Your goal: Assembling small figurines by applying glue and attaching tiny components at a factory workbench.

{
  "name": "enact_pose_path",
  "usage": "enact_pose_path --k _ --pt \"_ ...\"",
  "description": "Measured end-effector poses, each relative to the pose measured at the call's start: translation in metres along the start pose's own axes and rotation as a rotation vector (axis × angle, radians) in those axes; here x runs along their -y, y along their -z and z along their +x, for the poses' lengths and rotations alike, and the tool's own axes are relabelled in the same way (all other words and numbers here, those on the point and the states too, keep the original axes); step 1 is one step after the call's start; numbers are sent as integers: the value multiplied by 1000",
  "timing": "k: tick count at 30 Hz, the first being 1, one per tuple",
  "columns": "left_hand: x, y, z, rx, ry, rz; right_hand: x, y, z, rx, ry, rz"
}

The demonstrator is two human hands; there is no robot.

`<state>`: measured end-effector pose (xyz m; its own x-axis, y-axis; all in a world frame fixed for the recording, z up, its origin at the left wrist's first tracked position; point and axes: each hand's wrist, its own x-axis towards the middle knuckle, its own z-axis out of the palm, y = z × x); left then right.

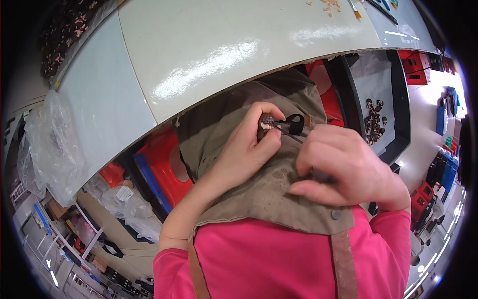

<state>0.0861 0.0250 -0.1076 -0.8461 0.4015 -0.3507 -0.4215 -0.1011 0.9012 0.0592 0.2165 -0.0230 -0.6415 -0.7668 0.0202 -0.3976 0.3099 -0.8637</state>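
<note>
My left hand [246,149] is closed round a small dark brown piece with a cream patch [266,123], its fingers and thumb pinching it above my lap. My right hand [346,162] is curled beside it, gripping a thin dark rod-like tool [290,134]. The tool's far end points at the cream patch and seems to touch it. Most of the tool is hidden inside the right hand, so its exact kind does not show. Behind the tool, a black loop [297,123] lies against my brown apron [269,184].
A pale table [209,45] spans the front. On it lie a brush [355,10] and tan scraps [328,6]. At right, a black tray [404,119] holds several small dark pieces [374,122]. Clear plastic bags [52,149] hang at left; more dark pieces [69,30] are heaped at the far left.
</note>
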Motion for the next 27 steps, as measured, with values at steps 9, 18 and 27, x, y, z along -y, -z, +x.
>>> enact_pose_path --k 9,18,27 --pt "8 -14 8 -70 -17 346 9 -24 -5 -43 4 -321" --pt "5 -24 11 3 2 415 5 5 3 59 -118 -277" --pt "2 -39 4 122 176 358 5 51 38 311 -380 -252"
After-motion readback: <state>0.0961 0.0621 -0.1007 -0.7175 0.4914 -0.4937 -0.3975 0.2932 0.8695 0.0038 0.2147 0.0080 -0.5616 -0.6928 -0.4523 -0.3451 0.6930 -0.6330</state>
